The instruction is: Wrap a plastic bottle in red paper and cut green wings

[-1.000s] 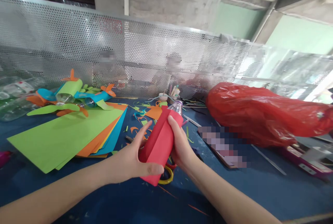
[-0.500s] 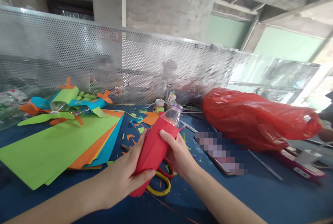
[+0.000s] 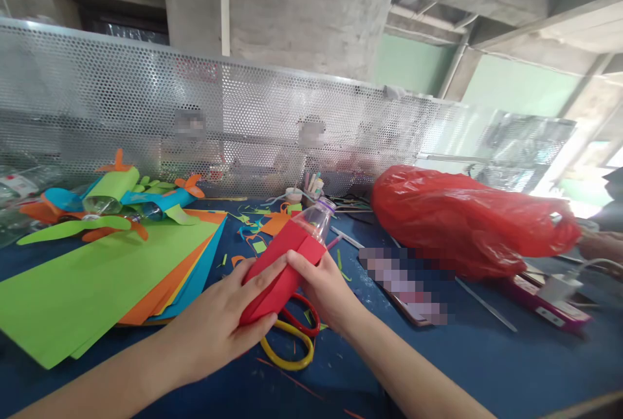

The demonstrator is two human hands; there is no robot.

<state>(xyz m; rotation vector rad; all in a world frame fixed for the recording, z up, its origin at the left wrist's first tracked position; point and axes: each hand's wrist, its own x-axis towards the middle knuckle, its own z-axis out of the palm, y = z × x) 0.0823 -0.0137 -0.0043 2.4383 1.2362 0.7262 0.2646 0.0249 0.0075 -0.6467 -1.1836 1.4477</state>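
Note:
A clear plastic bottle (image 3: 320,219) wrapped in red paper (image 3: 278,274) tilts up and away to the right between my two hands. My left hand (image 3: 231,309) is closed round the lower left of the wrapped bottle, its index finger lying along the paper. My right hand (image 3: 325,283) grips the right side near the top, thumb pressed on the paper's overlapping edge. The bottle's neck sticks out bare. Below lie scissors with a yellow and a red handle (image 3: 288,364); their blades are hidden by my hands and the bottle.
Left stands a stack of coloured paper (image 3: 121,276), with paper-winged bottle models (image 3: 104,202) behind. Paper scraps (image 3: 272,224) lie ahead. To the right are a phone (image 3: 403,289), a red plastic bag (image 3: 467,218) and a power strip (image 3: 549,302). A perforated metal screen (image 3: 272,120) closes the back.
My left hand has slid up the wrapped bottle, and its index finger now reaches across the paper toward my right thumb. The bottle leans over more. The view has shifted slightly.

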